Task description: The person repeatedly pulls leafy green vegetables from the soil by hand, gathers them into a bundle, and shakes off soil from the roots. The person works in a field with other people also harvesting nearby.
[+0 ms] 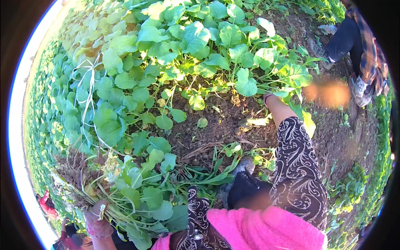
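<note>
At the lower left, my left hand (98,218) is closed on a bunch of uprooted leafy green plants (153,197); their roots (76,168), with soil on them, point up and left. My right arm, in a black sleeve with a pale swirl pattern (297,156), reaches to the leafy plants (247,82) at the upper right of centre. Leaves hide most of my right hand (268,95), near a dark wrist band, so its fingers cannot be made out. White string (90,84) lies over the leaves at the left.
Dense broad-leaved plants (187,34) fill the top and left. Bare soil (215,125) shows in the middle. At the upper right, a person in a plaid shirt (370,53) is low to the ground. Other people (47,204) are at the lower left. Pink cloth (265,225) lies across my front.
</note>
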The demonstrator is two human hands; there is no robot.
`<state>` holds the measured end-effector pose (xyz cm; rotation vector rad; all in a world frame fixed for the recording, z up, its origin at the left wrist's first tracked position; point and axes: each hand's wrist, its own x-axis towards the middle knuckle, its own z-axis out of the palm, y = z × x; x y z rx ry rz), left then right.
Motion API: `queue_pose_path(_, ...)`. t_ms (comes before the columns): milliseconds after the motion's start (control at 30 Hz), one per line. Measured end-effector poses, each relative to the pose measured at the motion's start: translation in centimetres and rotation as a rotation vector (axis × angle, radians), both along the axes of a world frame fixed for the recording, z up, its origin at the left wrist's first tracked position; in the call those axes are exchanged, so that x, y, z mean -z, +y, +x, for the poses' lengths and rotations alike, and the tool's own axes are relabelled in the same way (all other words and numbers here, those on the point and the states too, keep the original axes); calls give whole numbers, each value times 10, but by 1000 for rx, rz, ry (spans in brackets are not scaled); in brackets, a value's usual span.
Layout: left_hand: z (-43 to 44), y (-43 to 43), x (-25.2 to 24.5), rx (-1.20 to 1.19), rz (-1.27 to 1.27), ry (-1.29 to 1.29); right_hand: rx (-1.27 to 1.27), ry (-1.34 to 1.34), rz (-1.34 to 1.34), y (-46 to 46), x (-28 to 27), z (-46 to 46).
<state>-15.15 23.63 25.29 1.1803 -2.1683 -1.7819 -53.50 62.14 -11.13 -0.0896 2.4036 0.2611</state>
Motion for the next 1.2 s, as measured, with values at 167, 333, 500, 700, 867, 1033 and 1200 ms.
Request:
queue_pose_path(167, 17, 0, -3, 222, -474, -209, -525, -350, 278, 4, -17, 2)
queue_pose_path(333, 5, 13, -9, 242, -506, -202, -612, -429, 139, 17, -67, 63)
queue_pose_path(500, -8, 19, -4, 56, -209, -21, -662, -32, -40, -26, -95, 74)
queue_pose_path(700, -9, 13, 1, 77, -152, -110, -710, 197, -203, -54, -58, 19)
queue_pose_path(867, -8, 12, 4, 151, -197, -111, -378, 463, -292, -62, -16, 0)
queue_pose_path(1033, -10, 11, 2, 222, -225, -248, -457, 110, 51, -67, -48, 17)
queue_pose_path(1200, -6, 14, -4, 272, -364, -344, -423, -166, 86, -53, -96, 54)
